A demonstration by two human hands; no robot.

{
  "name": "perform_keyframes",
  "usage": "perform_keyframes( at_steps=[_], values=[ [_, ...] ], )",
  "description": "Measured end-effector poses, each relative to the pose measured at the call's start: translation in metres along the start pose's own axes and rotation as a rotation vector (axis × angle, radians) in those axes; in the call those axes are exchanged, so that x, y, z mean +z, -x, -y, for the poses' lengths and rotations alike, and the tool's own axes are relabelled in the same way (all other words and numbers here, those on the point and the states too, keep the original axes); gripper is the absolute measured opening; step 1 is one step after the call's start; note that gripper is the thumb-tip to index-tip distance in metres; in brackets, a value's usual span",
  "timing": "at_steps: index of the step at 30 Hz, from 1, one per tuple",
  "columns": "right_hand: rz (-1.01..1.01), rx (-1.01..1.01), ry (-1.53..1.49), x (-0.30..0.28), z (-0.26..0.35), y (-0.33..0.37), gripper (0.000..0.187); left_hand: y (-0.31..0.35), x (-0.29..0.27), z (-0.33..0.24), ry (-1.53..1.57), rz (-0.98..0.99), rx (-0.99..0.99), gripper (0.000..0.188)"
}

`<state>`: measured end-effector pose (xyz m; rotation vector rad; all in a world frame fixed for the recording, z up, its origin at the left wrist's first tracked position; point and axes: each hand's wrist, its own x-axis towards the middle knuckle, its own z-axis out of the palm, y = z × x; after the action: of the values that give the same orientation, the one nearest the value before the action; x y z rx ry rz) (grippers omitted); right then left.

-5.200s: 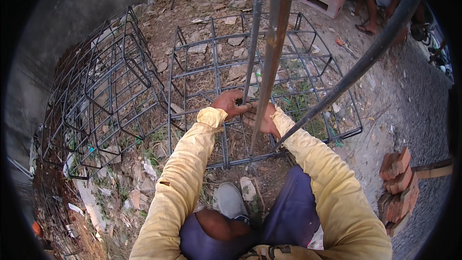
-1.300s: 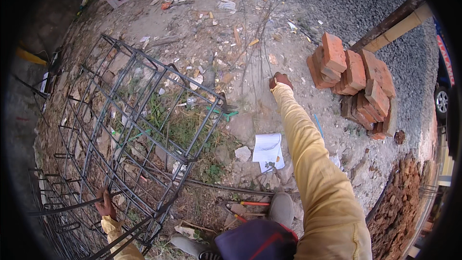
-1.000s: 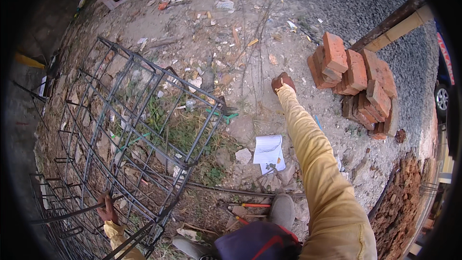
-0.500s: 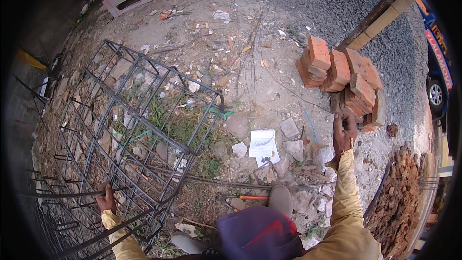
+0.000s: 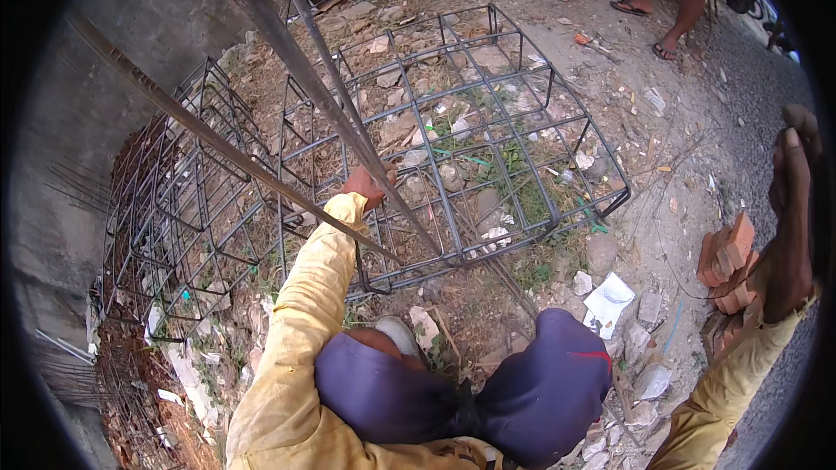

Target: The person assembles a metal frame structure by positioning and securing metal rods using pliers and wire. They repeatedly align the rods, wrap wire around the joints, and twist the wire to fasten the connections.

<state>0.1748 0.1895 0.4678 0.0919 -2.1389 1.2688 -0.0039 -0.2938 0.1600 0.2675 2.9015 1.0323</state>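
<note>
Soft, pale daylight falls over the whole place, and it seems to come from above. Shadows are faint, with smooth edges. The rough grey concrete wall (image 5: pixel 131 26) on the left looks dimmer than the dusty brown ground (image 5: pixel 670 200). The lined white paper sheet (image 5: pixel 610 300) is the brightest spot, nearly plain white. The bare right hand (image 5: pixel 794 200) looks dark and a bit smeary near the right edge. The long dark metal rods (image 5: pixel 305 65) look a little fuzzy, but the grey steel-bar cage (image 5: pixel 453 91) is fairly clear. Thick black fills the corners, and straight lines bend near the round edge.
</note>
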Motion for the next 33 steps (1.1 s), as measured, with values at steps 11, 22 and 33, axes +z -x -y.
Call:
perform_keyframes(
  at_steps=[11, 22, 33],
  values=[
    [1.169, 0.414, 0.056, 0.302, -0.118, 0.068, 0.026, -0.005, 0.009, 0.007, 0.0, 0.04, -0.053, 0.034],
    [1.41, 0.612, 0.065, 0.43, -0.113, 0.081, 0.026, 0.016, -0.03, 0.002, -0.308, -0.062, 0.033, 0.063],
    [1.365, 0.885, -0.191, 0.478, -0.159, 0.129, 0.013, 0.012, -0.025, 0.02, -0.279, -0.03, 0.052, 0.057]
  ],
)
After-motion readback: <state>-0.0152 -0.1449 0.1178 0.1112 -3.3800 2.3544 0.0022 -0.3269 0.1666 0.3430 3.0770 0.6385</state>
